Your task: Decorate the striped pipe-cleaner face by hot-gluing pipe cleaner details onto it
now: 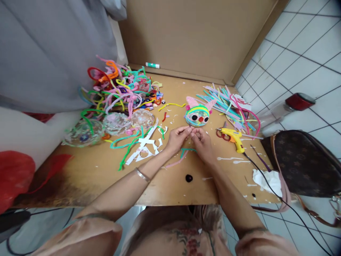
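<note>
My left hand (pixel 178 138) and my right hand (pixel 201 142) meet fingertip to fingertip above the table. Both are closed in a pinch on something small; a thin dark tip pokes up between them, and its kind cannot be made out. Just beyond the fingers stands a decorated clear ball (pixel 197 116) with pink ears, black-and-white eyes, a red nose and a yellow and green band. Under my wrists lie a teal pipe cleaner (pixel 183 153) and a pink pipe cleaner (pixel 177 162). A small black pompom (pixel 189 178) rests nearer to me.
At left are a tangled pile of pipe cleaners (pixel 125 85), clear plastic balls (pixel 84 133) and white paper scraps (pixel 146 141). On the right lie a yellow glue gun (pixel 234 137) with its cord, straight pipe cleaners (pixel 221 99), a crumpled tissue (pixel 268 180) and a brown handbag (pixel 306 163).
</note>
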